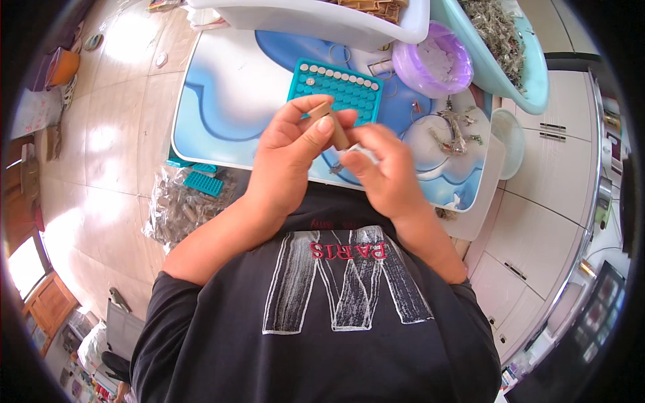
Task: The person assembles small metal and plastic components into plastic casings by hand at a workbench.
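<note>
left hand (292, 151): closed round tan block (330, 121), thumb on top | right hand (379, 164): fingers curled, pinching block's near end | block: held over blue table (222, 101), near of teal tray (339, 84) | purple bowl (433, 64) far right

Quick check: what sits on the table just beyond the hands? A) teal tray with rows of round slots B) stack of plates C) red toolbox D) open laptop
A: the teal tray with rows of round slots lies on the blue-and-white table just past the left hand and right hand, which hold a small tan piece.
</note>
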### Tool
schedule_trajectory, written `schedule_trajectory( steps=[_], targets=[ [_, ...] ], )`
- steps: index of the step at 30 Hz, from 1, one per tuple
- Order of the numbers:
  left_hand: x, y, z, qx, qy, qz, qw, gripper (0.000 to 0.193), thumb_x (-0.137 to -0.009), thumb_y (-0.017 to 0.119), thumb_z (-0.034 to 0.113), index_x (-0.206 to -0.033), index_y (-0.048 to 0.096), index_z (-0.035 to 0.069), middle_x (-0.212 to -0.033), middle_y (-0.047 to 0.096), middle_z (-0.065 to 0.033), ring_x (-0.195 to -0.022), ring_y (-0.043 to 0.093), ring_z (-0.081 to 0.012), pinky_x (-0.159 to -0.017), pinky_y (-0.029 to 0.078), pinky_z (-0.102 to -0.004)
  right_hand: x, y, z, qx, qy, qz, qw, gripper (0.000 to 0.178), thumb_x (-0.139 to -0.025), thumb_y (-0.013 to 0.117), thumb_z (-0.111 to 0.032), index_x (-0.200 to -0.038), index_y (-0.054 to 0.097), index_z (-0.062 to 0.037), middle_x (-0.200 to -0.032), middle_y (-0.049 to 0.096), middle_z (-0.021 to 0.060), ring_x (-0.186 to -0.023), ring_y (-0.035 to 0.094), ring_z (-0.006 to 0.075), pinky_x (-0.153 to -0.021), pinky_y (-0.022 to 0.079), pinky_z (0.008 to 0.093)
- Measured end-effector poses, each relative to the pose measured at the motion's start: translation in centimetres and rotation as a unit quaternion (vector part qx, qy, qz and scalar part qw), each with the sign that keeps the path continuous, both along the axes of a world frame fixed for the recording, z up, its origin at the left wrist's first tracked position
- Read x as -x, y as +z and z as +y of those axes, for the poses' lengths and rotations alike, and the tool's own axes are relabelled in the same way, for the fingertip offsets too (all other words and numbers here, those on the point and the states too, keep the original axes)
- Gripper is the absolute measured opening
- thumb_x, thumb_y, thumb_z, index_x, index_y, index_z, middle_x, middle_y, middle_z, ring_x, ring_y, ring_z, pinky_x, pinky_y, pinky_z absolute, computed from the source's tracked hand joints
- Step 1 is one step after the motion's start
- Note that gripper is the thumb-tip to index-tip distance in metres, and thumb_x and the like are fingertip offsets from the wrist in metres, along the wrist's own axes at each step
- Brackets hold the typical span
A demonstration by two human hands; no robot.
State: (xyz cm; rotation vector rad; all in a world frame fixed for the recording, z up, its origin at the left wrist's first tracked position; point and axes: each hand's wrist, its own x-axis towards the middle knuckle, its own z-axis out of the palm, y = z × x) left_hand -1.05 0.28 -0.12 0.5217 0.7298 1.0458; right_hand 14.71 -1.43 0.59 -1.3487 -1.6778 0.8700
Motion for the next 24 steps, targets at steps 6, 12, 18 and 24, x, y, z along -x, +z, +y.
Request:
schedule_trajectory(
  steps=[6, 12, 18, 24],
  targets=[
    [1.1, 0.6, 0.5, 0.047, -0.022, 0.052, 0.997, 0.037, -0.090, 0.060, 0.022, -0.121, 0.051, 0.004, -0.098, 0.063, -0.0106, -0.084, 0.060, -0.0158, -0.073, 0.048, -0.0279, -6.6, 3.9, 6.0, -0.102, -0.128, -0.201, 0.966, 0.016, -0.081, 0.065, -0.019, -0.088, 0.065, -0.0042, -0.085, 0.063, 0.0106, -0.078, 0.060, 0.0269, -0.070, 0.046, 0.0338],
    [1.0, -0.2, 0.6, 0.083, -0.072, 0.015, 0.994, 0.038, -0.094, 0.052, 0.027, -0.125, 0.050, 0.004, -0.094, 0.063, -0.0074, -0.069, 0.054, -0.0074, -0.061, 0.044, -0.0199, -10.2, 2.2, 12.6, -0.049, -0.068, -0.400, 0.913, 0.018, -0.080, 0.062, -0.019, -0.093, 0.067, -0.0074, -0.091, 0.064, 0.0125, -0.083, 0.060, 0.0340, -0.071, 0.048, 0.0393],
    [1.3, 0.0, 0.6, 0.091, -0.061, 0.030, 0.994, 0.039, -0.095, 0.050, 0.028, -0.125, 0.050, 0.003, -0.091, 0.063, -0.0061, -0.069, 0.053, -0.0069, -0.061, 0.044, -0.0194, -10.0, 1.2, 14.5, 0.001, -0.043, -0.445, 0.895, 0.019, -0.081, 0.062, -0.023, -0.094, 0.068, -0.0113, -0.088, 0.065, 0.0137, -0.086, 0.060, 0.0358, -0.073, 0.049, 0.0429],
    [1.6, -0.6, 0.6, 0.095, -0.061, 0.018, 0.993, 0.039, -0.095, 0.050, 0.028, -0.126, 0.049, 0.004, -0.091, 0.062, -0.0055, -0.071, 0.054, -0.0069, -0.062, 0.045, -0.0193, -9.4, 2.8, 12.6, -0.020, -0.175, -0.309, 0.935, 0.017, -0.083, 0.061, -0.022, -0.089, 0.067, -0.0075, -0.078, 0.067, 0.0106, -0.065, 0.064, 0.0227, -0.063, 0.050, 0.0342]
  ],
)
